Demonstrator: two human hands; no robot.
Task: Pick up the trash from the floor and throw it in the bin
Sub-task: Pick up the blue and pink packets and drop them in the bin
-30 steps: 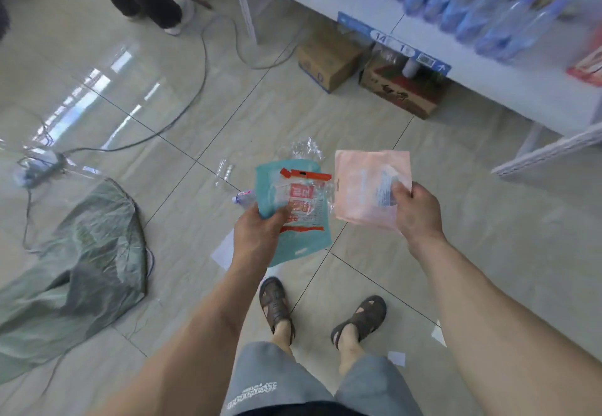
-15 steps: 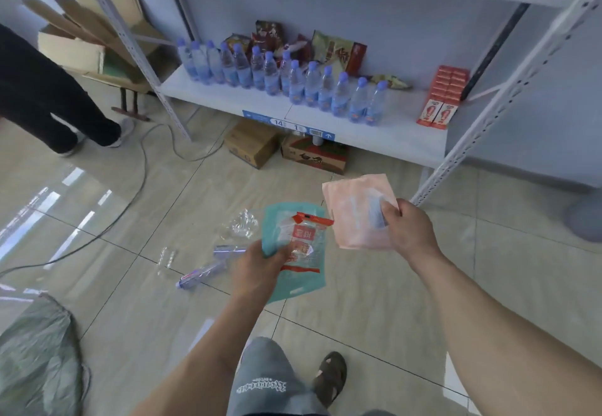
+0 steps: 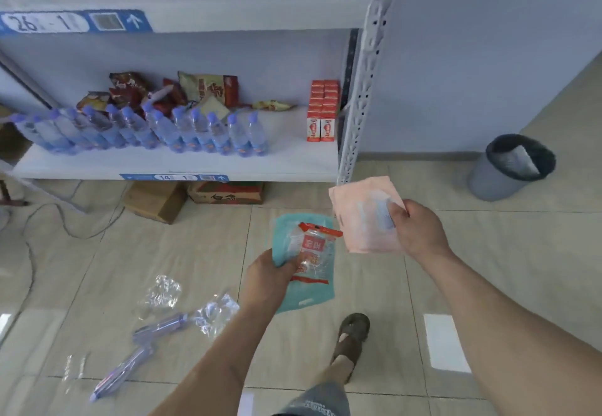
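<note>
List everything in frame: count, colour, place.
bin: 1, grey, black liner, floor right by the wall
pink packet: 1, in right hand
teal packet: 1, in left hand
red-and-clear wrapper: 1, in left hand, over the teal packet
clear plastic trash: several pieces, floor lower left
water bottles: about a dozen, blue caps, lower shelf
snack bags: several, behind the bottles
red cartons: a stack, shelf right
cardboard boxes: 2, under the shelf
left hand
right hand
</note>
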